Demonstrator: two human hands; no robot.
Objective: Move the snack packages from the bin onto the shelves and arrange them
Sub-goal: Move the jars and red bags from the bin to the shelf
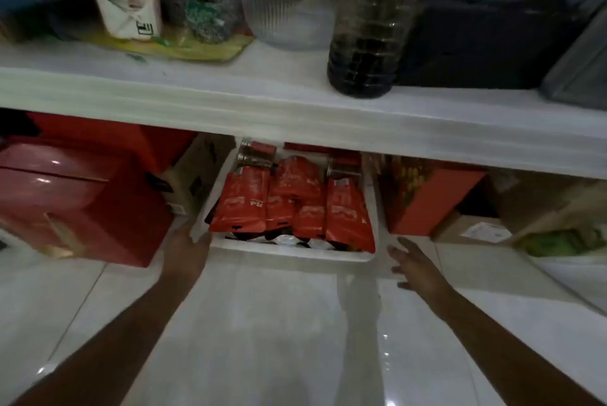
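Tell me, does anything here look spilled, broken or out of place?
Nothing looks spilled or damaged. Only the red packages lie unevenly, overlapping one another in the white bin, which the left hand grips at its corner.

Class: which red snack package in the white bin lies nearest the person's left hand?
The leftmost red package, beside the left wall of the bin. The left hand is at that front corner; the others lie further right.

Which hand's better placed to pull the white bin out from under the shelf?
Left. The left hand sits at the left front corner of the bin, apparently touching its rim; the right hand is open, apart from it.
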